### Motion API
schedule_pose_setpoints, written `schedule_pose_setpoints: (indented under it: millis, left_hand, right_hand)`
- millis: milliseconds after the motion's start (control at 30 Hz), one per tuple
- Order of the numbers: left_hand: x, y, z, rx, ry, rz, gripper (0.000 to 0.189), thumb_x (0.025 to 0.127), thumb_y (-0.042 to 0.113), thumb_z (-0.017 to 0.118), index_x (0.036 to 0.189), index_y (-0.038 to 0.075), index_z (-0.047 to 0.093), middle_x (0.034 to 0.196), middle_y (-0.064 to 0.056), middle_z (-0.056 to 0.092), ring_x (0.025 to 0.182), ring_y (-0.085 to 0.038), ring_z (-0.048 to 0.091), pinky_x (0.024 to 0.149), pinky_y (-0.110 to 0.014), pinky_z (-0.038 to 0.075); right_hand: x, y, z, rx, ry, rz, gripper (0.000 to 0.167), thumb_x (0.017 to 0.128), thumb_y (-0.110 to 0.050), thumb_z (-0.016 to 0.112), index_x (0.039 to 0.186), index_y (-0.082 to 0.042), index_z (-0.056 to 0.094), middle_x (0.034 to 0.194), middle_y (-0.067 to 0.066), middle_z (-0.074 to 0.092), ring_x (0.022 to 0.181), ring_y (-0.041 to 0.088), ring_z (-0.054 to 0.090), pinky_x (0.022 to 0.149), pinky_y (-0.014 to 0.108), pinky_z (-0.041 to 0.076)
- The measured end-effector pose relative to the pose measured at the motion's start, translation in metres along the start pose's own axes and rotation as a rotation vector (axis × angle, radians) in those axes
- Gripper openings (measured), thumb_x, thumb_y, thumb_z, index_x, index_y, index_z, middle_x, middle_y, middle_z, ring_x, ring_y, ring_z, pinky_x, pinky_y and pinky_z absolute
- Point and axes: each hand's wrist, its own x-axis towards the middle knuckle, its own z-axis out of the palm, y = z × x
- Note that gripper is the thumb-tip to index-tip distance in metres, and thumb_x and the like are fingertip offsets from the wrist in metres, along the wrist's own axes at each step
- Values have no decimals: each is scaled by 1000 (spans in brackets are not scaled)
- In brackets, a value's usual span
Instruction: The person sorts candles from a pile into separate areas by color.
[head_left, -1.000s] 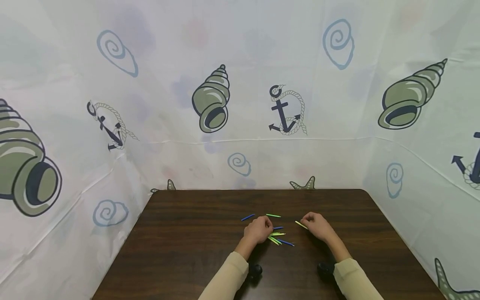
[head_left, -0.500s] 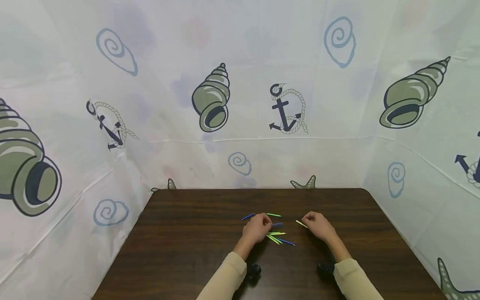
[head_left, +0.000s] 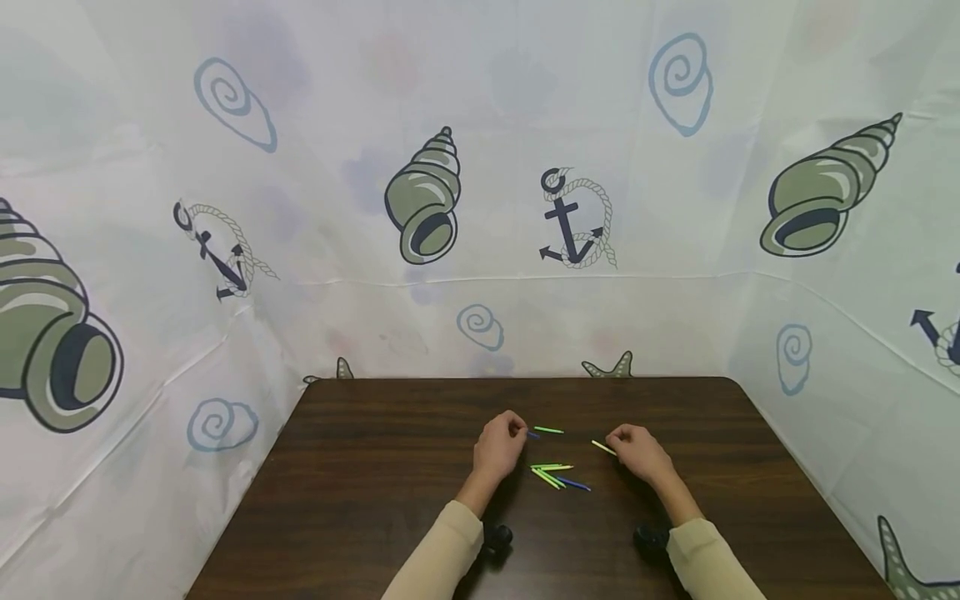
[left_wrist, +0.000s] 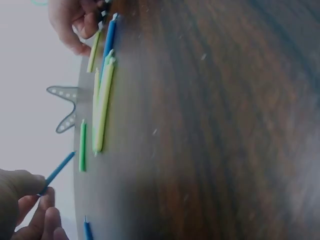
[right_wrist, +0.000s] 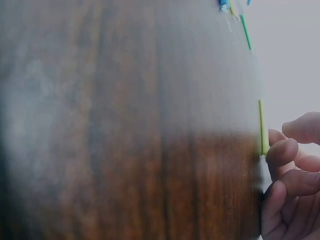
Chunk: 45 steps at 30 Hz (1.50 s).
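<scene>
My left hand point(head_left: 498, 446) pinches a thin blue candle point(left_wrist: 60, 170) between thumb and fingers. Another blue candle point(left_wrist: 87, 230) lies below it in the left wrist view; in the head view the left hand hides it. Close by at the back lies a green candle point(head_left: 549, 430). Between the hands, several yellow and green candles point(left_wrist: 103, 105) lie in a loose fan with a blue candle point(head_left: 573, 483). My right hand point(head_left: 637, 450) rests at the table with fingers loosely curled, fingertips right at the end of a yellow candle point(right_wrist: 262, 127).
The dark wood table point(head_left: 360, 500) spans the lower view, its far edge behind the candles. A white cloth printed with shells and anchors point(head_left: 510, 325) hangs around it. Black wrist cameras point(head_left: 649, 538) sit under both cream sleeves point(head_left: 442, 546).
My left hand has taken up a blue candle from beside the fan and carried it left and away, toward the other blue candle. The right hand has stayed in place.
</scene>
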Motion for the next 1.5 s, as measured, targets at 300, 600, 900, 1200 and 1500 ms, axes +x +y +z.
schedule_pose_setpoints:
  millis: [300, 600, 900, 1200, 1500]
  left_hand:
    - [11, -12, -15, -134, 114, -19, 10, 104, 15, 70, 110, 13, 77, 100, -1, 74, 86, -15, 64, 70, -33, 51]
    - [14, -22, -29, -83, 129, -71, 13, 105, 20, 70, 110, 13, 80, 102, -3, 75, 85, -17, 65, 68, -34, 50]
    - [12, -30, -31, -20, 135, -126, 14, 105, 24, 71, 109, 14, 80, 102, -1, 75, 86, -17, 66, 67, -36, 51]
    - [13, -36, -33, 37, 135, -151, 14, 104, 24, 72, 110, 15, 81, 104, -1, 78, 85, -19, 67, 65, -37, 51]
    - [11, -41, -31, 129, 125, -118, 8, 101, 20, 74, 103, 17, 82, 96, 0, 76, 78, -18, 66, 65, -38, 52]
  right_hand:
    - [-1, 1, 0, 22, -7, -10, 31, 110, -30, 56, 118, -6, 74, 85, 4, 67, 69, 18, 56, 61, 35, 40]
    - [2, 4, -1, 34, -8, -4, 30, 110, -29, 56, 118, -6, 74, 87, 5, 67, 72, 19, 57, 63, 35, 41]
    - [3, 8, 0, 62, 2, -8, 28, 111, -27, 57, 116, -6, 74, 82, 4, 64, 71, 20, 55, 64, 35, 41]
    - [3, 10, 1, 77, 3, -19, 28, 110, -26, 56, 117, -6, 74, 82, 4, 64, 71, 19, 54, 63, 35, 41]
    - [2, 7, 1, 87, 2, -25, 28, 111, -24, 55, 117, -4, 74, 82, 5, 64, 71, 19, 54, 64, 34, 42]
